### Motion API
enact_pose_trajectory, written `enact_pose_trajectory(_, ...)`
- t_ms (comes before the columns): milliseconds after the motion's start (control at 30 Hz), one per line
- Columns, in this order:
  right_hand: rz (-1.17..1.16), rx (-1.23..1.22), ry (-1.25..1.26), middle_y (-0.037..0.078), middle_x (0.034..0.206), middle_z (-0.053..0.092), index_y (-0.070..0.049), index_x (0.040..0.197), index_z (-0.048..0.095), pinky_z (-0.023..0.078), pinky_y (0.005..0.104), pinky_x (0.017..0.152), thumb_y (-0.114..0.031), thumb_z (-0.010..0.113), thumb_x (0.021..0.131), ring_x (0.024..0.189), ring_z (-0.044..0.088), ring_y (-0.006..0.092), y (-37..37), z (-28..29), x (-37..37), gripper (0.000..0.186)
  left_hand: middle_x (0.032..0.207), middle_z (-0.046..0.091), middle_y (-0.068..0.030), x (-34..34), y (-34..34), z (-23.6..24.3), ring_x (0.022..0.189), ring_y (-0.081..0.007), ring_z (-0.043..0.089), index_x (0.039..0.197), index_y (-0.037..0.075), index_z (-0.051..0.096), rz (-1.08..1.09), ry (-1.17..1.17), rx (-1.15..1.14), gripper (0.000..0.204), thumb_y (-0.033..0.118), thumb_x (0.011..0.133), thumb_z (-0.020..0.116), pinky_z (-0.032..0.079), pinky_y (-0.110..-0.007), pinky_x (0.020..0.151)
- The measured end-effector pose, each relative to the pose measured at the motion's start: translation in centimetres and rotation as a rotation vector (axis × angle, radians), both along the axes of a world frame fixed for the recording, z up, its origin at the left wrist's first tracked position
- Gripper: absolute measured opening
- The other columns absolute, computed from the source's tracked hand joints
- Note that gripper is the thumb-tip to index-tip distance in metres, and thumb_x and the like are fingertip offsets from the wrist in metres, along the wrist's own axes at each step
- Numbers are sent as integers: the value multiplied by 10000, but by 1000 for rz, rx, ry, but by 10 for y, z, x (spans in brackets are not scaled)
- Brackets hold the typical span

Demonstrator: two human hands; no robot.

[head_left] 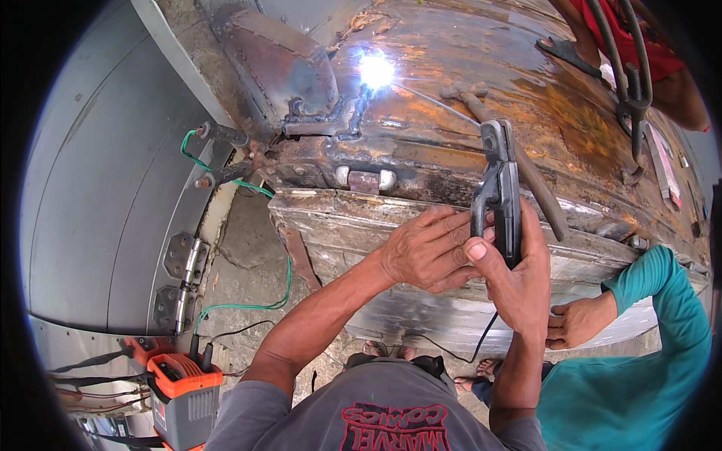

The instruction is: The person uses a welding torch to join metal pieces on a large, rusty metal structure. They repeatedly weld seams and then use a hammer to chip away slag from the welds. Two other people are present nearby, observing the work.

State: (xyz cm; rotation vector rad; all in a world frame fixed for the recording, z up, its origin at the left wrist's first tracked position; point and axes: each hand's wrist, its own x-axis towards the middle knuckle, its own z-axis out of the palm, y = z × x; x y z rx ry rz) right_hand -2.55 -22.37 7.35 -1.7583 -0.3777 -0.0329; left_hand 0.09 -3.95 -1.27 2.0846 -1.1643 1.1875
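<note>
My right hand (519, 282) is wrapped round a black welding electrode holder (505, 203), its jaws pointing away from me. A thin welding rod (444, 107) runs from those jaws up and left to a bright arc (376, 72) on the rusty metal sheet (421, 45). Beside the arc, a dark weld bead (358, 113) follows the base of a rusty bracket (282, 64). My left hand (436, 252) rests against the holder and the right hand, its fingers stretched out; whether its fingertips grip the holder is partly hidden.
A hammer (538, 177) lies right of the holder. An orange and grey welding machine (184, 398) stands lower left, near green wire (286, 289). A co-worker's hand and teal sleeve (639, 278) reach in at right. Another person's sandalled foot (568, 54) is at upper right, by a metal clamp (635, 98).
</note>
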Motion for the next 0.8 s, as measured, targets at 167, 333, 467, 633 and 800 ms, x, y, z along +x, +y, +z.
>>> enact_pose_trajectory(167,-2,24,-23,103,1100,713,-3,1443,551,556,322,852,-288,869,872,953,674,158,1,1,-1,713,1249,725,-168,-2,0,1,1150,-327,700,1342,-5,669,18,28,11,606,309,848,829,541,-466,937)
enact_pose_trajectory(333,-2,2,-21,102,1098,710,1,1439,552,548,315,850,-306,877,866,944,664,150,0,0,1,727,1244,724,-170,0,-1,-1,1146,-320,702,1345,-6,671,8,0,0,606,312,853,824,539,-457,954)
enact_pose_trajectory(467,-2,4,16,114,1118,700,1,1433,562,543,335,868,-326,885,859,961,658,176,-1,0,3,735,1290,710,-181,-1,0,3,1173,-324,696,1339,-17,661,5,6,5,610,303,849,833,538,-455,947)
enact_pose_trajectory(633,0,-11,27,127,1144,698,-1,1431,563,541,346,894,-317,886,858,998,662,190,1,0,5,730,1326,700,-179,-1,0,2,1193,-327,693,1328,-22,659,9,13,3,621,311,837,843,535,-460,950)
enact_pose_trajectory(800,23,14,17,119,1142,694,-2,1429,563,537,341,906,-293,872,869,1006,658,186,0,-3,7,703,1332,699,-177,-1,0,0,1205,-328,689,1326,-16,660,16,23,10,621,322,839,843,532,-461,965)
